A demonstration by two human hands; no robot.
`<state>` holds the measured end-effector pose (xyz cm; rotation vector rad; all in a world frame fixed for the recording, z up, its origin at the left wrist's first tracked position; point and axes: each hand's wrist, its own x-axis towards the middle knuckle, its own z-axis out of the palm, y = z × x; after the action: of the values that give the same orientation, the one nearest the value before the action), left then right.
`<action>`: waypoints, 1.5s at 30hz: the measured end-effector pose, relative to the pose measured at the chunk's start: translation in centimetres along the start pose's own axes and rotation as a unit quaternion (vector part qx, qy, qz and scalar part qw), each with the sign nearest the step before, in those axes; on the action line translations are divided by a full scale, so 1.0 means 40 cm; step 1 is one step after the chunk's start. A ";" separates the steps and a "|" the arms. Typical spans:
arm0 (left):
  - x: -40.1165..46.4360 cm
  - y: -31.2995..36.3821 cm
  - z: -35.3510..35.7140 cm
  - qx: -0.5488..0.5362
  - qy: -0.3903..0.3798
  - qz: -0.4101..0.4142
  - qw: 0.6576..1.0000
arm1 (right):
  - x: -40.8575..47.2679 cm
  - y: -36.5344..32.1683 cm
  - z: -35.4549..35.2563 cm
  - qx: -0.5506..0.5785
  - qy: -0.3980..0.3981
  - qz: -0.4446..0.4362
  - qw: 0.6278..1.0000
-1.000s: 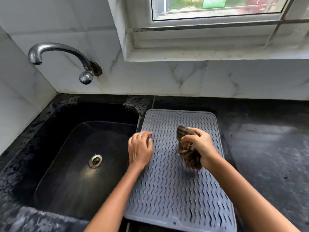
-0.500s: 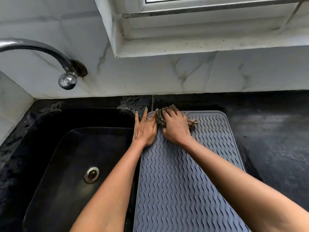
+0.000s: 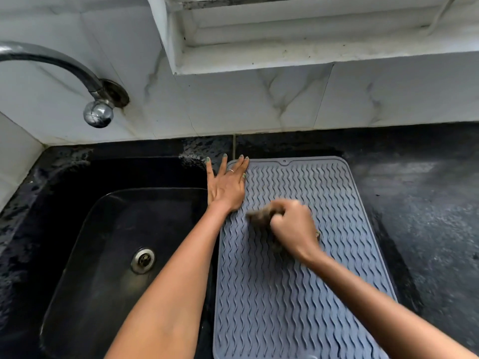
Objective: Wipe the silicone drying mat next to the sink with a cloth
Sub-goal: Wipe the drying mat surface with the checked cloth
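Far left: tap (image 3: 98, 116) on the tiled wall, spout arching out of view over the black sink (image 3: 77, 216), which is dry-looking with its drain (image 3: 143, 260) showing. Left hand (image 3: 226, 186) lies flat, fingers spread and straight, holding nothing; palm presses the far-left corner of the silicone drying mat (image 3: 311, 294), fingertips overlapping onto the dark counter (image 3: 427, 203) behind. Judged role: pinning the mat. The mat sits just right of the sink, its left edge along the basin rim, long axis running away from the person toward the wall. Right hand (image 3: 294, 226) is closed in a fist around a bunched brown cloth (image 3: 261, 221), motion-blurred, down on the ribbed surface in the upper middle of the mat. Right hand is the working one and the nearer to unwiped area. Most of the mat lies toward the person from the cloth, so the coming strokes likely run along the long axis, toward the near edge. Right of mat: bare counter only.
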<state>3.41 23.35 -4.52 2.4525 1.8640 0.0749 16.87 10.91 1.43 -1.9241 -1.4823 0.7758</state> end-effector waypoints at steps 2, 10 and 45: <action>0.003 -0.004 0.002 0.011 -0.004 0.000 1.000 | 0.075 -0.019 -0.006 0.089 0.083 0.019 0.992; 0.003 0.002 0.002 0.029 -0.011 -0.015 0.999 | 0.225 -0.022 0.129 -0.281 0.001 -0.136 0.950; 0.013 0.052 -0.114 -0.061 -0.146 0.001 0.987 | -0.048 -0.025 -0.019 -0.201 -0.159 -0.183 0.949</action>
<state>5.20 23.38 0.17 2.2429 1.6798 -0.1575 16.41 9.16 2.87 -1.7646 -2.2657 0.6700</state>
